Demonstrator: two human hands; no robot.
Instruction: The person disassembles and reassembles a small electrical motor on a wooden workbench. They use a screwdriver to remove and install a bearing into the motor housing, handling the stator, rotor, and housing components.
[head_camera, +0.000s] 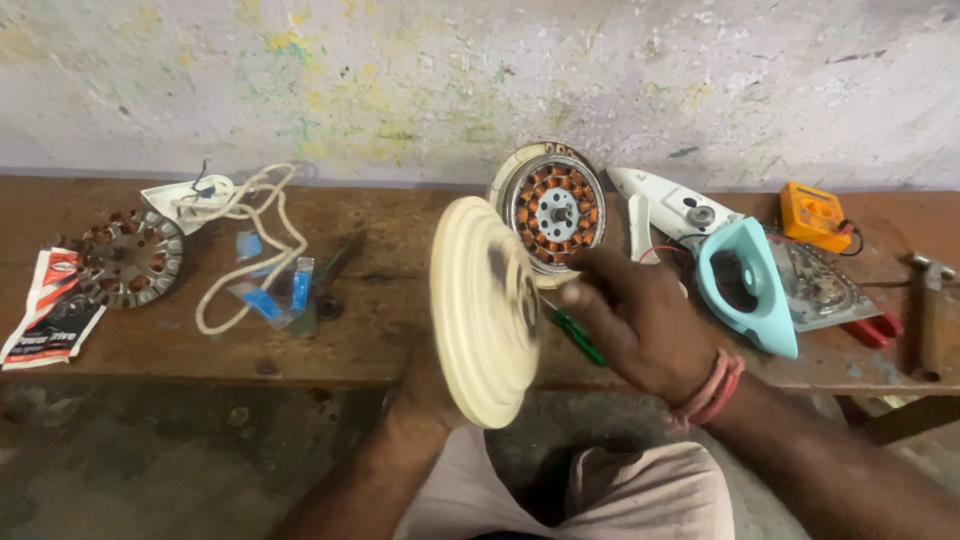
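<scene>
Cream round motor cover (487, 310): left hand (425, 385) grips it from behind, on edge. Right hand (640, 315) closed around green-handled screwdriver (578, 335). Best steadied over the worktop (330, 340) front edge.

A single head-worn camera looks down and forward from just above the person's lap, close over both hands. It faces a low wooden bench (330, 340) and the paint-flecked wall (480, 80) rising beyond the grip, with floor showing below the bench edge. The view sits near: forearms enter from the bottom edge, and the bench spans the frame's width.
</scene>
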